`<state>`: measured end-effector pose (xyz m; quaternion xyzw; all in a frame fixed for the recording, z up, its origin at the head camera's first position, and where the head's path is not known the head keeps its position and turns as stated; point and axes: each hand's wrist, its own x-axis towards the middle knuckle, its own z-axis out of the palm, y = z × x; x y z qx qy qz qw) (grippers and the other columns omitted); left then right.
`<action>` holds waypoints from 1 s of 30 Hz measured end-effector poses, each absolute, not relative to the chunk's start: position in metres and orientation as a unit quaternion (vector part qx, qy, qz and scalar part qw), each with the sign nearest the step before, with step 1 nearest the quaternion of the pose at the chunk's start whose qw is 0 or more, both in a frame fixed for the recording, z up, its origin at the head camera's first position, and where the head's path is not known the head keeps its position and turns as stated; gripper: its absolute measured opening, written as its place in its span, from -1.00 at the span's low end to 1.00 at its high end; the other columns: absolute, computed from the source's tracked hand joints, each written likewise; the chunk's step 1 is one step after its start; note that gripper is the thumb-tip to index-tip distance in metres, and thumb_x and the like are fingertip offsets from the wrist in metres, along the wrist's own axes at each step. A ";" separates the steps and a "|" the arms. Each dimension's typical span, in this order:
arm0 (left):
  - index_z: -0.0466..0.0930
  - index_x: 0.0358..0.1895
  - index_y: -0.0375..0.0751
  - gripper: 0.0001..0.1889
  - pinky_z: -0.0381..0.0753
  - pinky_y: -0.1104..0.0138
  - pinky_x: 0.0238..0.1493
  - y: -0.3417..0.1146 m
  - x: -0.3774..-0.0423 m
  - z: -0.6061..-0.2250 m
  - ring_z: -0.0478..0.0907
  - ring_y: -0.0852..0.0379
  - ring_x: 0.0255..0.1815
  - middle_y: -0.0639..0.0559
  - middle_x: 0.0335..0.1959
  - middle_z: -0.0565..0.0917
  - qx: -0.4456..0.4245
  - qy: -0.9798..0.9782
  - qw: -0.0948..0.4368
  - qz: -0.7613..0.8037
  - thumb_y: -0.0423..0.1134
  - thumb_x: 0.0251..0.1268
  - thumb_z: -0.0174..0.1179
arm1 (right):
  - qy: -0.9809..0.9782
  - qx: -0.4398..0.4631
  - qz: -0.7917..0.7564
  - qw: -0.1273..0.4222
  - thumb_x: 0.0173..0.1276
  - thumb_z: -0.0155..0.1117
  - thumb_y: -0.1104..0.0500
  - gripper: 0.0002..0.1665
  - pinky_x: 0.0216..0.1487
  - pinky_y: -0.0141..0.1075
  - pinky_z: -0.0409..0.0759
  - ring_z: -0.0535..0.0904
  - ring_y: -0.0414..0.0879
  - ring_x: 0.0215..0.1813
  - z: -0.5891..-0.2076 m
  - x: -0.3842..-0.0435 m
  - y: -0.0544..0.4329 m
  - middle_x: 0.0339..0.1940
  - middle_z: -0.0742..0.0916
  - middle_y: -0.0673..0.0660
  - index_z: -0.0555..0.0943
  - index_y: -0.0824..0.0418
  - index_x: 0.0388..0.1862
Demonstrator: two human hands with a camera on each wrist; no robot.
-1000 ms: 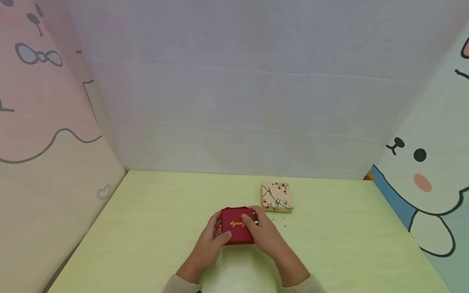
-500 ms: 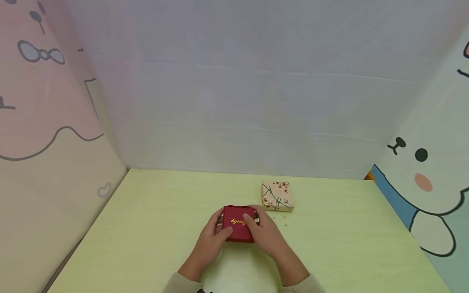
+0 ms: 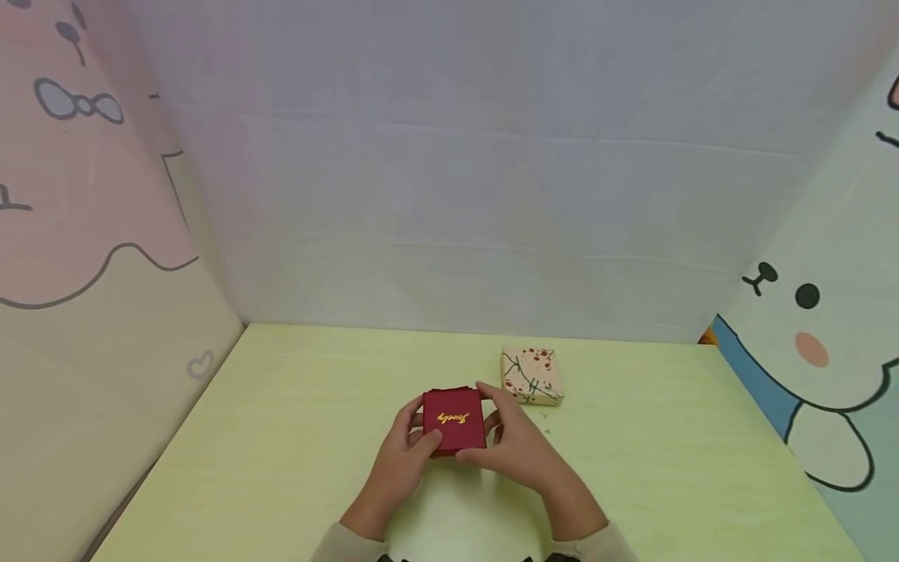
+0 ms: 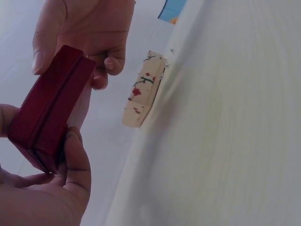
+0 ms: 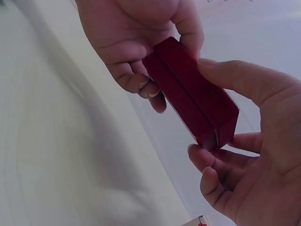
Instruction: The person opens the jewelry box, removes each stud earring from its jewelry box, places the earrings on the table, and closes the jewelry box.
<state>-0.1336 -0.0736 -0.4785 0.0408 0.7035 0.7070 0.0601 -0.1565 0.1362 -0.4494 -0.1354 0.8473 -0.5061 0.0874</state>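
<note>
A dark red jewelry box, with gold "Jewelry" lettering on its lid, is held up above the table between both hands. Its lid is closed; a seam runs around the side in the left wrist view. My left hand grips the box's left side, thumb on the lid's near left corner and fingers beneath. On the other side, my right hand holds it by the edges, index finger at the far right corner and thumb along the near edge. The right wrist view shows the right hand with its other fingers curled at the box's end.
A cream box with a red blossom and branch print lies on the pale green table, just beyond the right hand. Tiny star-shaped pieces lie beside it. Printed cloth walls enclose the table's back and sides.
My right thumb has slid off the lid's top to its near edge, uncovering the lettering. The red box has shifted slightly left and away, while the left hand keeps its grip.
</note>
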 end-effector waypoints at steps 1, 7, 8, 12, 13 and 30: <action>0.05 0.62 -0.21 -0.32 0.65 0.29 0.07 -0.073 -0.134 -0.478 0.59 -0.03 0.12 -0.21 0.27 0.43 0.043 0.702 0.061 0.708 -0.23 0.58 0.11 | 0.849 -0.139 -0.502 0.087 0.06 0.70 -0.02 0.21 -0.16 -0.24 0.62 0.54 -0.07 -0.04 -0.449 -0.157 0.137 0.37 0.46 0.04 0.23 0.12 0.61; 0.07 0.62 -0.24 -0.31 0.66 0.33 -0.03 -0.072 -0.134 -0.476 0.59 0.01 -0.04 -0.16 0.20 0.47 0.055 0.740 0.067 0.667 -0.20 0.57 0.13 | 0.864 -0.155 -0.473 0.074 0.01 0.73 -0.01 0.24 -0.19 -0.27 0.62 0.54 -0.10 -0.05 -0.451 -0.159 0.140 0.35 0.47 0.04 0.24 0.16 0.61; 0.08 0.62 -0.25 -0.31 0.65 0.33 -0.07 -0.072 -0.134 -0.475 0.57 0.02 -0.08 -0.15 0.17 0.49 0.056 0.754 0.066 0.651 -0.19 0.57 0.14 | 0.867 -0.158 -0.467 0.072 0.01 0.73 -0.02 0.24 -0.19 -0.28 0.62 0.53 -0.10 -0.06 -0.451 -0.159 0.140 0.35 0.47 0.04 0.25 0.17 0.60; 0.09 0.61 -0.32 -0.29 0.58 0.23 -0.08 -0.071 -0.134 -0.471 0.50 0.03 -0.10 -0.14 0.18 0.51 0.059 0.812 0.056 0.578 -0.16 0.56 0.13 | 0.876 -0.171 -0.446 0.067 0.02 0.72 -0.02 0.23 -0.19 -0.28 0.62 0.53 -0.12 -0.07 -0.452 -0.161 0.139 0.33 0.49 0.04 0.26 0.21 0.60; 0.08 0.61 -0.33 -0.29 0.58 0.17 -0.03 -0.071 -0.134 -0.470 0.50 0.01 -0.04 -0.16 0.21 0.50 0.063 0.825 0.051 0.559 -0.17 0.56 0.12 | 0.879 -0.174 -0.439 0.066 0.03 0.71 -0.02 0.23 -0.18 -0.28 0.62 0.52 -0.13 -0.07 -0.452 -0.162 0.139 0.32 0.49 0.04 0.26 0.22 0.59; 0.36 0.38 -0.29 -0.48 0.66 0.19 -0.13 -0.074 -0.186 -0.451 0.51 -0.01 -0.06 -0.10 0.12 0.56 0.093 0.865 0.069 0.488 -0.17 0.46 0.21 | 0.918 -0.204 -0.333 0.062 0.08 0.69 0.00 0.03 0.06 -0.12 0.67 0.51 -0.02 0.15 -0.423 -0.209 0.125 0.21 0.56 0.10 0.37 0.23 0.47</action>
